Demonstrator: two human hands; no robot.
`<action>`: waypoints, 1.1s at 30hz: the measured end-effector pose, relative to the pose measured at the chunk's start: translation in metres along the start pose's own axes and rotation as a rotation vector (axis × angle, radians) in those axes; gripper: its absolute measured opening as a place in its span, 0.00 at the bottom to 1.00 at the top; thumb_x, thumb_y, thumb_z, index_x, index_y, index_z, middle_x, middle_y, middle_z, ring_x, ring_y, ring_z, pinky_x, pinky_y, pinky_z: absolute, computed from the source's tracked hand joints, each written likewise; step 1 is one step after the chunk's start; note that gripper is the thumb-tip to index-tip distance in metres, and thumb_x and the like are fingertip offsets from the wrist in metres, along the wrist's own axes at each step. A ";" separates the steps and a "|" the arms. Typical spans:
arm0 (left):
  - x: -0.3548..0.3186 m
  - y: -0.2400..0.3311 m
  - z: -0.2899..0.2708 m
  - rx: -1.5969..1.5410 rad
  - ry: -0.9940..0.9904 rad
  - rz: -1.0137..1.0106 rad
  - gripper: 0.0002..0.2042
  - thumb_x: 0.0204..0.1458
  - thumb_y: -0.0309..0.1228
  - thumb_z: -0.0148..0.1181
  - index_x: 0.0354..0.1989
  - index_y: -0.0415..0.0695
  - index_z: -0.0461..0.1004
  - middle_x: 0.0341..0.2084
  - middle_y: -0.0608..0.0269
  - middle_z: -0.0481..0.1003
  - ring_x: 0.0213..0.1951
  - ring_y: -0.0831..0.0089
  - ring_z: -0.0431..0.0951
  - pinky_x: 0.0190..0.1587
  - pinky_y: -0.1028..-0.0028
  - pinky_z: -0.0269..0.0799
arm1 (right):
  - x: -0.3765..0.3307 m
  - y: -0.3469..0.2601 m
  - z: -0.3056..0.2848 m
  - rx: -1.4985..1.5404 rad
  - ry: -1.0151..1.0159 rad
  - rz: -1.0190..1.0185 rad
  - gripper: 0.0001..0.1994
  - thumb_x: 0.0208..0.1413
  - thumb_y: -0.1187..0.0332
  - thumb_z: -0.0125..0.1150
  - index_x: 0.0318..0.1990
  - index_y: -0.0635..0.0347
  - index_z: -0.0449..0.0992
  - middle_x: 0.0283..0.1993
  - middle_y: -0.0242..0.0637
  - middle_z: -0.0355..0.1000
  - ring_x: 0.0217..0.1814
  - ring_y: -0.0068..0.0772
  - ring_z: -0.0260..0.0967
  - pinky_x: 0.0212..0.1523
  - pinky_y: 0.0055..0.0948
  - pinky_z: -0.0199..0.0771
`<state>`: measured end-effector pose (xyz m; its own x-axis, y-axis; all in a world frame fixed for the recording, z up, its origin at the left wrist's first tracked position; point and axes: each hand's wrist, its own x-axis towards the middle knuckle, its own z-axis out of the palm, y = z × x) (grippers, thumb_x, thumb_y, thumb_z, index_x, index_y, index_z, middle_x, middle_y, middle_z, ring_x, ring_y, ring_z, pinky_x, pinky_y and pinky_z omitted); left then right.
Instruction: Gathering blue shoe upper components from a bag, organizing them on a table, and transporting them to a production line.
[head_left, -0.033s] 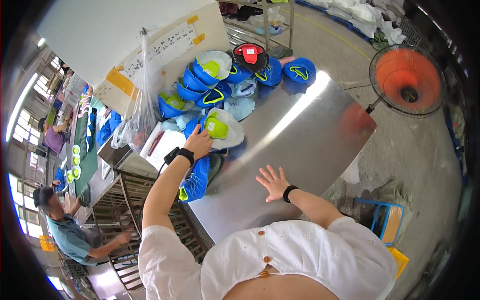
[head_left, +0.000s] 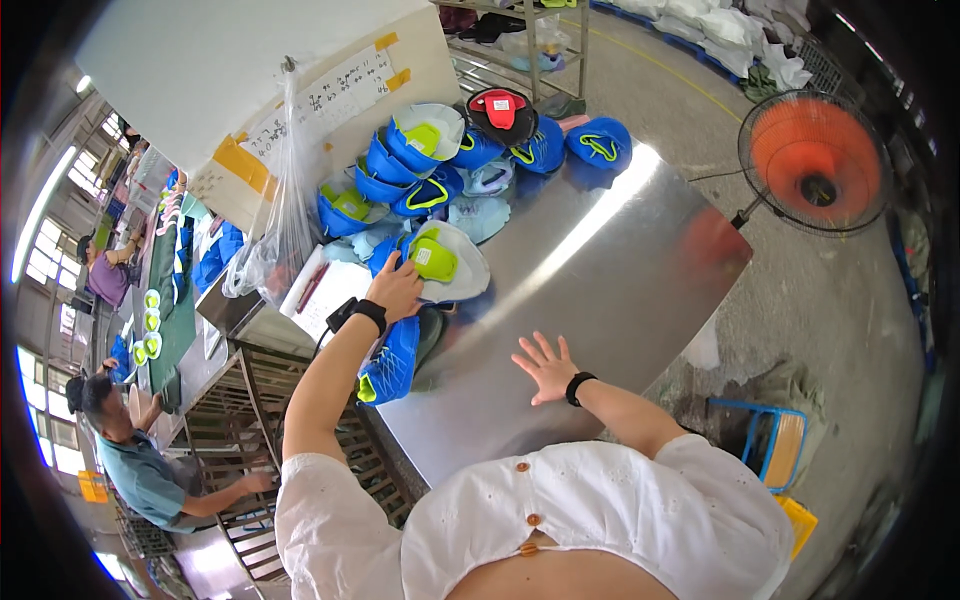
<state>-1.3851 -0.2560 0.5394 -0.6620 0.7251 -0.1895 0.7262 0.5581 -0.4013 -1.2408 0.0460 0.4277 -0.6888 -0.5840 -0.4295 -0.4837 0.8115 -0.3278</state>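
Observation:
My left hand point(head_left: 397, 288) grips the near-left edge of a blue shoe upper point(head_left: 466, 262) with a pale lining and a lime-green piece on it. Its fingertips are partly hidden behind that edge. Just below the wrist, another blue shoe upper point(head_left: 393, 360) with white lines and a lime end lies at the table's left edge, next to a dark grey piece point(head_left: 431, 333). My right hand point(head_left: 548, 372) is open, fingers spread, at the bare metal tabletop point(head_left: 600, 290); it holds nothing. Whether its palm touches the metal I cannot tell.
Stacked blue uppers point(head_left: 390, 165) and a red-and-black one point(head_left: 501, 113) crowd the far left of the table. A plastic bag point(head_left: 285, 200) hangs beside a white board. An orange fan point(head_left: 815, 165) stands right. A co-worker point(head_left: 140, 465) sits left, beyond a slatted rack point(head_left: 250, 410).
Both my hands and the uppers stay almost where they were. At the left, the co-worker's forearm and hand have shifted slightly to the right.

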 end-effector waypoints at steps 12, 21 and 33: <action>-0.001 -0.010 0.036 0.143 0.134 -0.084 0.08 0.45 0.31 0.48 0.34 0.46 0.70 0.43 0.65 0.68 0.57 0.71 0.57 0.57 0.53 0.50 | 0.007 -0.001 -0.007 -0.034 0.011 -0.010 0.49 0.33 0.50 0.66 0.64 0.45 0.42 0.69 0.38 0.25 0.70 0.47 0.13 0.60 0.63 0.23; -0.008 -0.024 0.031 -0.100 0.263 -0.217 0.07 0.43 0.28 0.49 0.32 0.47 0.71 0.42 0.65 0.68 0.57 0.69 0.57 0.56 0.52 0.53 | 0.007 -0.004 -0.007 -0.044 -0.023 -0.001 0.49 0.35 0.49 0.65 0.64 0.45 0.41 0.69 0.39 0.24 0.70 0.47 0.13 0.60 0.63 0.22; -0.010 -0.134 -0.016 -0.281 1.149 -0.923 0.12 0.43 0.30 0.59 0.36 0.39 0.70 0.38 0.55 0.70 0.46 0.55 0.66 0.47 0.65 0.63 | 0.009 0.003 -0.008 -0.065 0.001 0.001 0.48 0.35 0.50 0.65 0.64 0.44 0.41 0.69 0.37 0.23 0.70 0.46 0.14 0.60 0.65 0.23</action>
<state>-1.4728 -0.3311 0.6092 -0.4892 -0.0775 0.8687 0.2445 0.9439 0.2219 -1.2532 0.0432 0.4296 -0.6899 -0.5830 -0.4291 -0.5170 0.8117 -0.2717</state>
